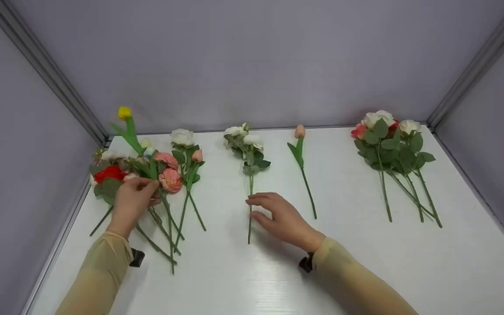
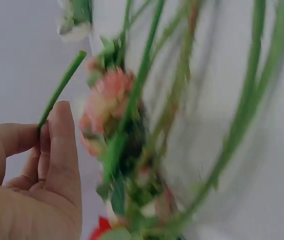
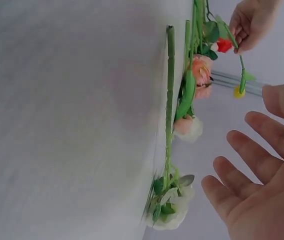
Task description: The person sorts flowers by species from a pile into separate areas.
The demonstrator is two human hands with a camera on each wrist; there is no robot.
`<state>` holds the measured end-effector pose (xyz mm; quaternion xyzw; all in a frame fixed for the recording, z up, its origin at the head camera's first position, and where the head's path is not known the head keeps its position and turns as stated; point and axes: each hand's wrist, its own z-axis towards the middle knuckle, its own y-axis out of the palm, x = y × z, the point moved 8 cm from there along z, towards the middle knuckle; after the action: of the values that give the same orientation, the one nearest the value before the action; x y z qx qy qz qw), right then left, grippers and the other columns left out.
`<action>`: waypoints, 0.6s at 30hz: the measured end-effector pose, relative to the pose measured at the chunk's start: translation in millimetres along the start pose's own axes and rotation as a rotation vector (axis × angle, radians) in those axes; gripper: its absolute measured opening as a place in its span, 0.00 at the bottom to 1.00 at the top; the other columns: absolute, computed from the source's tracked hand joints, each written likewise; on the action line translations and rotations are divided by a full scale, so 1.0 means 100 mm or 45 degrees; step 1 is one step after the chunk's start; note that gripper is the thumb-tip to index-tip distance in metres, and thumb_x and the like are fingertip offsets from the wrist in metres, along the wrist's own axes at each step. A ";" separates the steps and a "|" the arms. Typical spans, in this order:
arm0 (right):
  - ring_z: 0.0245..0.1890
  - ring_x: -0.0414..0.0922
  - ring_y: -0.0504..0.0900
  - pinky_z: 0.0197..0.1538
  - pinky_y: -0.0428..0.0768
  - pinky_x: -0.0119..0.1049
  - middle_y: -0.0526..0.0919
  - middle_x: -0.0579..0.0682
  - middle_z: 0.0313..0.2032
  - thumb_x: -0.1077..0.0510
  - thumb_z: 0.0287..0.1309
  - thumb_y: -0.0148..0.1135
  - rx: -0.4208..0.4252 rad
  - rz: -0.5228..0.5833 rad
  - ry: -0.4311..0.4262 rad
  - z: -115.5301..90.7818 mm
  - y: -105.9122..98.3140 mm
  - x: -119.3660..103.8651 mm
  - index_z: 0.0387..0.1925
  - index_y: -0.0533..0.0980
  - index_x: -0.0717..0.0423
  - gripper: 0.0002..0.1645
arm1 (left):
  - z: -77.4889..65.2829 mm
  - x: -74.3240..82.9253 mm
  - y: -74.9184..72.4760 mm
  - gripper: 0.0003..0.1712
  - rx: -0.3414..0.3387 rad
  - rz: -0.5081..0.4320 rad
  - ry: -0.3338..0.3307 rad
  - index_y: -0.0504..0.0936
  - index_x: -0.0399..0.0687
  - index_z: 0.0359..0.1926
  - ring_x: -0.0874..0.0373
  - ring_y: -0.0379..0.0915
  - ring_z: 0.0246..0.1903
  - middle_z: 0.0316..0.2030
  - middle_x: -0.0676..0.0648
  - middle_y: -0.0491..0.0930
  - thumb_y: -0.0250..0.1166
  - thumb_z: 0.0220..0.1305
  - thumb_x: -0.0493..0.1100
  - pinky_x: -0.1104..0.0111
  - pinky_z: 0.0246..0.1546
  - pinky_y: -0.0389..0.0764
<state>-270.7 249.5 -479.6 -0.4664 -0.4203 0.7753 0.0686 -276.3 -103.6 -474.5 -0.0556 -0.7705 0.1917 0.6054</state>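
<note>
My left hand [image 1: 130, 202] pinches the thin green stem of a yellow tulip [image 1: 124, 113], raised above the flower pile at the left. In the left wrist view the cut end of that tulip stem [image 2: 62, 87] sticks up past the thumb and fingers. My right hand [image 1: 285, 218] hovers by the lower stem of a white rose spray [image 1: 252, 142] lying mid-table. Its fingers are spread and apart from the stem in the right wrist view, where the rose stem [image 3: 170, 85] lies on the tabletop. Whether they touch it is unclear from the head view.
The left pile holds a red rose [image 1: 110, 174], pink flowers [image 1: 171, 180] and a white rose [image 1: 182, 137], with crossing stems. A pink tulip [image 1: 300, 131] lies right of centre. White and red roses [image 1: 378, 119] lie bunched at the right. Grey walls [image 1: 252, 65] enclose the white table [image 1: 357, 258].
</note>
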 end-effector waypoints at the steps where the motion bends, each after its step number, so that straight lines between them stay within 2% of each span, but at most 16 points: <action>1: 0.66 0.41 0.72 0.67 0.73 0.44 0.78 0.40 0.62 0.46 0.74 0.60 0.048 0.076 0.044 -0.02 -0.07 0.05 0.63 0.79 0.43 0.20 | -0.03 0.04 0.12 0.26 -0.030 -0.019 0.020 0.74 0.33 0.62 0.52 0.82 0.43 0.50 0.36 0.77 0.60 0.77 0.50 0.61 0.48 0.86; 4: 0.59 0.39 0.79 0.62 0.78 0.43 0.83 0.37 0.56 0.47 0.74 0.61 0.173 0.333 0.189 -0.08 -0.24 0.21 0.58 0.82 0.40 0.16 | -0.13 0.17 0.54 0.22 -0.134 -0.095 0.063 0.77 0.34 0.60 0.49 0.81 0.47 0.50 0.36 0.79 0.62 0.76 0.47 0.62 0.46 0.87; 7: 0.54 0.44 0.83 0.58 0.81 0.43 0.86 0.44 0.52 0.50 0.72 0.63 0.268 0.597 0.263 -0.12 -0.37 0.31 0.55 0.84 0.46 0.14 | -0.27 0.28 1.01 0.18 -0.241 -0.185 0.118 0.80 0.35 0.55 0.48 0.82 0.45 0.46 0.37 0.81 0.64 0.75 0.45 0.62 0.44 0.88; 9: 0.52 0.48 0.85 0.57 0.83 0.42 0.87 0.49 0.49 0.51 0.71 0.65 0.310 0.722 0.294 -0.13 -0.43 0.36 0.53 0.85 0.50 0.14 | -0.38 0.35 1.35 0.15 -0.320 -0.244 0.161 0.82 0.35 0.51 0.48 0.82 0.43 0.43 0.38 0.82 0.66 0.73 0.44 0.60 0.42 0.88; 14: 0.49 0.51 0.86 0.53 0.84 0.42 0.88 0.52 0.48 0.47 0.69 0.67 0.356 0.840 0.374 -0.19 -0.52 0.43 0.53 0.85 0.52 0.18 | -0.70 0.47 2.11 0.13 -0.545 -0.307 0.248 0.83 0.38 0.47 0.49 0.83 0.40 0.40 0.41 0.84 0.68 0.72 0.45 0.59 0.40 0.88; 18: 0.48 0.52 0.85 0.51 0.85 0.43 0.88 0.54 0.47 0.47 0.69 0.67 0.335 0.898 0.411 -0.20 -0.55 0.44 0.54 0.84 0.57 0.21 | -0.87 0.50 2.47 0.10 -0.656 -0.270 0.293 0.84 0.43 0.44 0.53 0.83 0.37 0.38 0.46 0.85 0.68 0.72 0.45 0.60 0.37 0.88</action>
<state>-295.5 318.2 -474.1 -0.6847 -0.1157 0.7154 -0.0773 -242.5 159.2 -501.9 -0.1479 -0.7216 -0.0821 0.6713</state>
